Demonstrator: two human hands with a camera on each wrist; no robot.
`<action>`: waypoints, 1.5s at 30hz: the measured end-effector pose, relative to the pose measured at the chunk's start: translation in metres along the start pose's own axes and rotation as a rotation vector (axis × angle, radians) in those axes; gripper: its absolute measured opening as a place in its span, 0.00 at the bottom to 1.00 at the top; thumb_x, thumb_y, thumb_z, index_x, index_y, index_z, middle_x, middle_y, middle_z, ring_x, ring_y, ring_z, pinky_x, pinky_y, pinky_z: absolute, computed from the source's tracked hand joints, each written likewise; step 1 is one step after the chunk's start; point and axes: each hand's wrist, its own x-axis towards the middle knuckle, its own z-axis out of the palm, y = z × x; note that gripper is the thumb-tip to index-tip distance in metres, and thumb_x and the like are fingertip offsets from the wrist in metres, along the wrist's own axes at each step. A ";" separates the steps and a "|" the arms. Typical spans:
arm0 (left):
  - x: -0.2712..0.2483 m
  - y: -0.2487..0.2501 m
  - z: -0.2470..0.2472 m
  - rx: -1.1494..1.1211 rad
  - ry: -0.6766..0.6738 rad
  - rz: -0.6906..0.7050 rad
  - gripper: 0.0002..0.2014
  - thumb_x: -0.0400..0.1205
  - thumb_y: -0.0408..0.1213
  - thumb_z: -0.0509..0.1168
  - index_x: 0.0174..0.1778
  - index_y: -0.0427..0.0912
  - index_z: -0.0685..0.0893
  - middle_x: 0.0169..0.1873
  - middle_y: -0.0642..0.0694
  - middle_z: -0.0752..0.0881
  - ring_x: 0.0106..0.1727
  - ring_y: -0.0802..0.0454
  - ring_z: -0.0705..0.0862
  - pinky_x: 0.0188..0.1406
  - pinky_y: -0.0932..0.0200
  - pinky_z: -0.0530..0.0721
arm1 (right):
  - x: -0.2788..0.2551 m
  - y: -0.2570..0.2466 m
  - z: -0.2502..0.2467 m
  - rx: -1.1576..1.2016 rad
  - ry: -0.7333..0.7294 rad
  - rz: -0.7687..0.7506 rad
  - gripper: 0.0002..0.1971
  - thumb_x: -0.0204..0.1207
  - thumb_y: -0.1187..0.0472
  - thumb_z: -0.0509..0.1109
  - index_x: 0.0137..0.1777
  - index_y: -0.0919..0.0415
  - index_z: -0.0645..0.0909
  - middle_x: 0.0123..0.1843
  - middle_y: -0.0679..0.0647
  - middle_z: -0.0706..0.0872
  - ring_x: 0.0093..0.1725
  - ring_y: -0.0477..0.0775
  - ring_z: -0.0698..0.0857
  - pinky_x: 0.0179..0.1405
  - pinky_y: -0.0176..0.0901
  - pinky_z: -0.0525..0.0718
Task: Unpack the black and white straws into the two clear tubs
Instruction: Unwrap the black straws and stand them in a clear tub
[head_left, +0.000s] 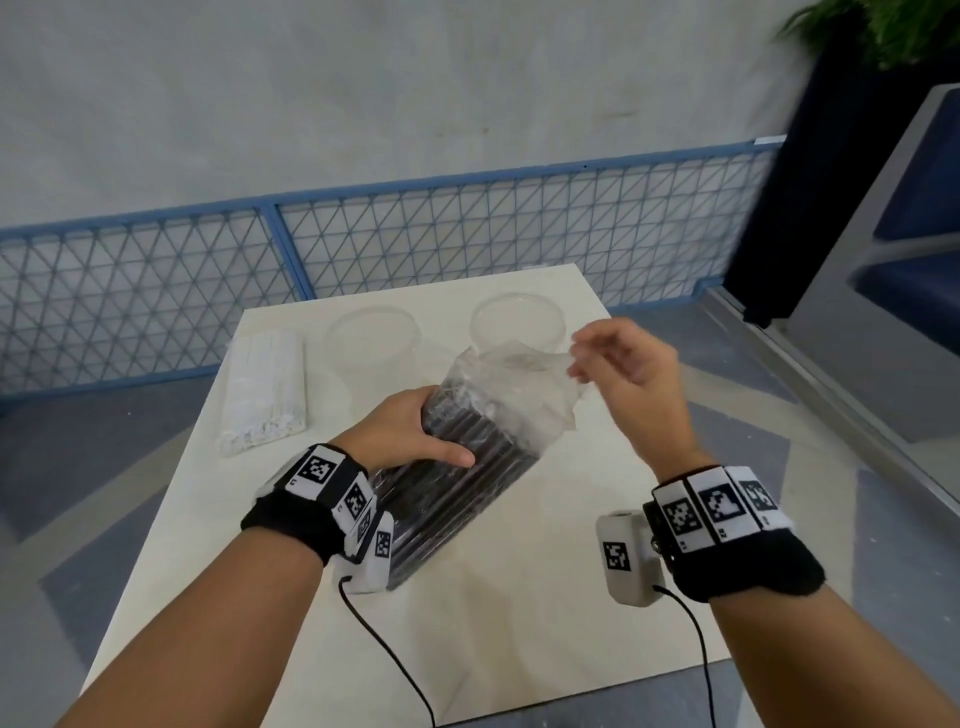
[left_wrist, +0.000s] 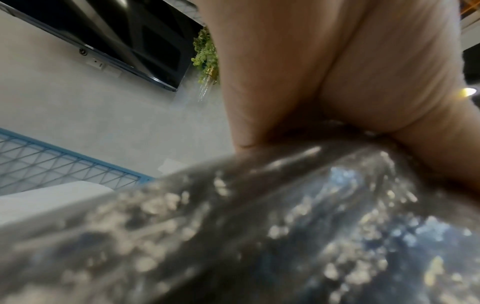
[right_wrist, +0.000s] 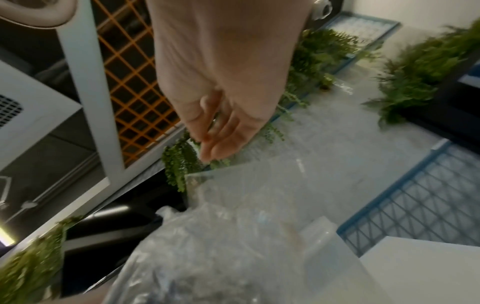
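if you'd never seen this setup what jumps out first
The pack of black straws at the table's middle, gripped by the left hand, with the right hand at the crumpled open end of its clear wrapper. Behind it stand two clear tubs, both apparently holding nothing, and a pack of white straws lies on the left of the table.
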 end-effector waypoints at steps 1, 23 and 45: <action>0.001 -0.001 0.001 0.019 -0.006 0.007 0.29 0.62 0.42 0.81 0.58 0.52 0.79 0.53 0.56 0.86 0.52 0.64 0.83 0.54 0.68 0.79 | 0.000 0.001 0.007 -0.051 -0.109 0.021 0.12 0.73 0.77 0.67 0.43 0.58 0.82 0.38 0.53 0.85 0.35 0.50 0.85 0.41 0.38 0.84; 0.009 -0.018 0.026 0.211 -0.174 0.164 0.53 0.61 0.51 0.80 0.78 0.48 0.57 0.71 0.49 0.74 0.72 0.52 0.73 0.74 0.46 0.70 | -0.022 0.042 0.047 -0.706 -0.540 0.133 0.14 0.79 0.58 0.63 0.60 0.66 0.77 0.50 0.57 0.76 0.46 0.53 0.77 0.46 0.42 0.74; 0.003 -0.041 0.028 0.241 -0.165 0.170 0.55 0.52 0.42 0.85 0.73 0.52 0.62 0.62 0.56 0.77 0.64 0.58 0.75 0.64 0.63 0.75 | -0.049 0.059 0.049 -0.522 -0.427 0.210 0.03 0.79 0.65 0.64 0.49 0.64 0.78 0.38 0.56 0.86 0.35 0.46 0.84 0.35 0.39 0.79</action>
